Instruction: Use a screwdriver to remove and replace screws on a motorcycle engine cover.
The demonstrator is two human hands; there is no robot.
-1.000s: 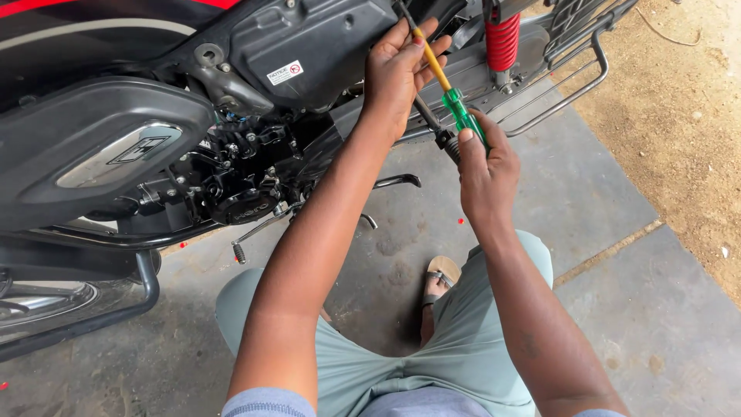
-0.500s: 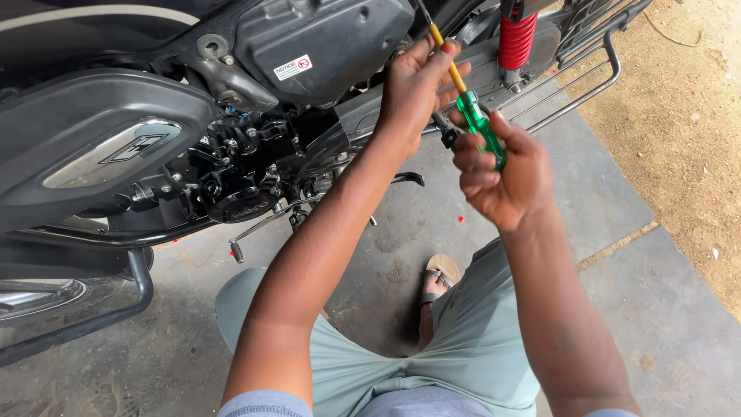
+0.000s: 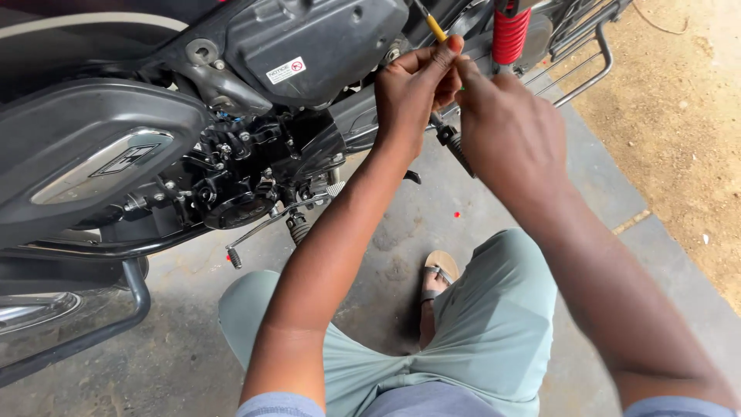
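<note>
Concrete floor [image 3: 193, 363] beneath hands [image 3: 463, 108], motorcycle [image 3: 231, 116] close.

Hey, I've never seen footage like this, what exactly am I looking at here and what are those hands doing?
This is one picture from a camera worn on a person's head, looking down at their own two bare hands. They crouch on a grey concrete floor beside a black motorcycle. The left hand pinches the yellow shaft of a screwdriver near the bike's red coil spring. The right hand closes around the tool's lower end, hiding the handle. Below are pale green trousers and a tan sandal. Sandy ground lies to the right.
</note>
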